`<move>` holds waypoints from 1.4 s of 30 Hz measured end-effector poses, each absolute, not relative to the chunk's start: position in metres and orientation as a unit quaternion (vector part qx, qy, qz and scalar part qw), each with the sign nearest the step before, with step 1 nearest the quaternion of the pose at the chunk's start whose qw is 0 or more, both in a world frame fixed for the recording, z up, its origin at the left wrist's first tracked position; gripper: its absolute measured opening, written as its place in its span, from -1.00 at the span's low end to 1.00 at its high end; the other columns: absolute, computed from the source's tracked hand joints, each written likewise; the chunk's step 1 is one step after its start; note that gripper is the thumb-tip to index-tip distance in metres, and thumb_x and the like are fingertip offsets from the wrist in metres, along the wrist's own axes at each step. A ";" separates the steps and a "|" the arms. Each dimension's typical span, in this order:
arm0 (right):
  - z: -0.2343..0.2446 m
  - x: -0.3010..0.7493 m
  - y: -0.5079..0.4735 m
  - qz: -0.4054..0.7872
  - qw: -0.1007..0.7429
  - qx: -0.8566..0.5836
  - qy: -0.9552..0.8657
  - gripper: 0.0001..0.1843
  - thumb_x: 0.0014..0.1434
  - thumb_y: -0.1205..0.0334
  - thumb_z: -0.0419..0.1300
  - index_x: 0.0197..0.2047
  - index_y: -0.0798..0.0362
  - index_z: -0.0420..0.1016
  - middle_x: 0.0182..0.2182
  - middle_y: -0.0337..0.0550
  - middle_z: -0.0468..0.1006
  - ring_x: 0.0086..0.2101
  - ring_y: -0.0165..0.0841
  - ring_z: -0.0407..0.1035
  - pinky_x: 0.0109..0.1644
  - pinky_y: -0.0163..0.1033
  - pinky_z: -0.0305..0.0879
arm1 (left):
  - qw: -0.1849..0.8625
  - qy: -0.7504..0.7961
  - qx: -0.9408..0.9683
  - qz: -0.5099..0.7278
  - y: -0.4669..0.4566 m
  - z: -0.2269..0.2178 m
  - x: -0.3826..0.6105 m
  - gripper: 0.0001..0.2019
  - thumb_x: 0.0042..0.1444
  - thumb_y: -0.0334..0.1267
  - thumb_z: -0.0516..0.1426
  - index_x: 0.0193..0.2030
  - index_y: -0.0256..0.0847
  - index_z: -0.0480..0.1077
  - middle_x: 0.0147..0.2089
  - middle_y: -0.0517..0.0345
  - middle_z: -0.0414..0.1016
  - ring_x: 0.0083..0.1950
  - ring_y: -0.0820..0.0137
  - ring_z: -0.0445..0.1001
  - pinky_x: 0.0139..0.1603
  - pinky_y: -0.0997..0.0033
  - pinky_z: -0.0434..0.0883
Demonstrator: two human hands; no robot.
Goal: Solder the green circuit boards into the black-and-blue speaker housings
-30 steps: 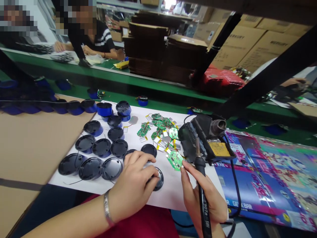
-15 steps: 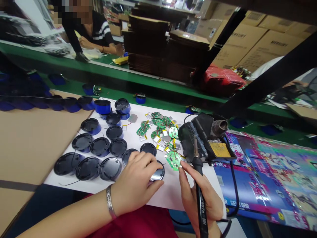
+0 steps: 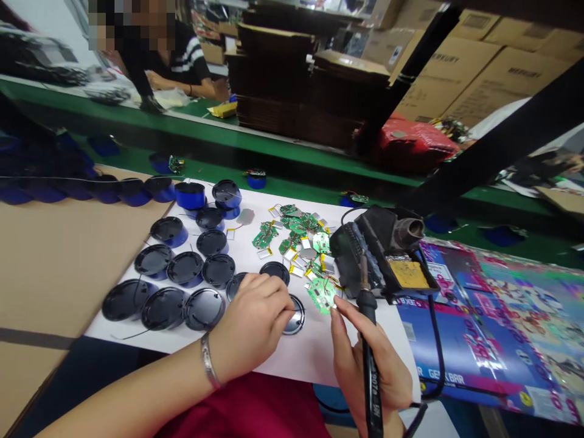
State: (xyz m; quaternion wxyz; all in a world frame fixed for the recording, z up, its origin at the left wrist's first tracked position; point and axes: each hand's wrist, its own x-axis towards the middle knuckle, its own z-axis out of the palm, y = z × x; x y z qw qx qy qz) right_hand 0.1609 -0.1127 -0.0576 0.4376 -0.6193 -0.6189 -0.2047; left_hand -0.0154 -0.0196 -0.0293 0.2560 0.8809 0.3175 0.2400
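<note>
My right hand (image 3: pixel 365 359) has a soldering iron (image 3: pixel 370 353) lying across it, tip upward. Its thumb and index finger pinch the edge of a green circuit board (image 3: pixel 323 293). My left hand (image 3: pixel 258 319) is closed over a round black housing (image 3: pixel 295 317), fingertips pressed together at its rim; anything between them is too hidden to make out. Other black-topped blue housings (image 3: pixel 204 309) stand in rows left of this hand, some with thin wires sticking out. Beyond my hands lies a heap of green circuit boards (image 3: pixel 296 225) with small silver battery cells (image 3: pixel 327 263).
A black soldering stand (image 3: pixel 356 249) with a yellow sponge (image 3: pixel 407 274) stands right of the boards. A black cable (image 3: pixel 435 353) hangs beside printed blue packaging (image 3: pixel 449 347). Blue housings sit on the green bench (image 3: pixel 292 176) behind. Across it, a person (image 3: pixel 182 67) works near stacked cardboard (image 3: pixel 274 79).
My left hand's thumb has closed up to its fingers, uncovering more of the round housing. My right hand keeps the iron and board nearly in place. The view has shifted slightly.
</note>
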 end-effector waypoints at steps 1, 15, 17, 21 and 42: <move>-0.057 0.160 -0.113 -0.208 0.437 -0.616 -0.621 -0.47 0.10 0.48 0.37 0.13 0.01 0.44 -0.18 -0.21 0.67 -0.27 -0.33 0.60 -0.07 -0.29 0.55 | 0.276 0.319 0.871 0.251 -0.019 -0.030 -0.018 -0.85 0.28 -0.39 0.09 -0.32 -0.22 0.43 -0.24 0.14 0.53 -0.17 0.32 0.45 -0.06 0.22 0.25; -0.071 0.130 -0.116 -0.090 0.496 -0.514 -0.694 -0.46 0.07 0.66 0.31 0.11 0.21 0.41 -0.19 -0.04 0.65 -0.19 -0.34 0.57 -0.04 -0.23 0.57 | 0.313 0.321 0.828 0.336 -0.024 -0.030 -0.032 -0.92 0.22 -0.42 0.18 -0.24 -0.17 0.46 -0.31 0.32 0.61 -0.30 0.47 0.52 0.00 0.28 0.20; -0.071 0.130 -0.116 -0.092 0.497 -0.513 -0.694 -0.43 0.05 0.67 0.31 0.12 0.21 0.40 -0.18 -0.04 0.65 -0.20 -0.33 0.58 -0.03 -0.21 0.56 | 0.319 0.322 0.828 0.330 -0.024 -0.029 -0.029 -0.92 0.23 -0.41 0.19 -0.25 -0.14 0.48 -0.32 0.35 0.61 -0.30 0.48 0.52 0.03 0.28 0.17; -0.065 0.133 -0.118 -0.071 0.499 -0.522 -0.688 -0.43 0.06 0.65 0.32 0.14 0.19 0.37 -0.10 0.00 0.62 -0.09 -0.27 0.55 0.00 -0.16 0.54 | 0.319 0.325 0.833 0.313 -0.024 -0.028 -0.026 -0.89 0.25 -0.37 0.19 -0.30 -0.12 0.48 -0.34 0.39 0.58 -0.30 0.50 0.51 0.11 0.25 0.09; -0.056 0.128 -0.105 0.121 0.585 -0.574 -0.560 -0.58 0.18 0.47 0.27 0.07 -0.05 0.40 -0.23 -0.25 0.59 -0.28 -0.44 0.53 -0.22 -0.35 0.49 | 0.350 0.331 0.825 0.295 -0.024 -0.023 -0.024 -0.89 0.25 -0.39 0.15 -0.25 -0.09 0.46 -0.30 0.41 0.57 -0.23 0.48 0.51 0.19 0.21 0.00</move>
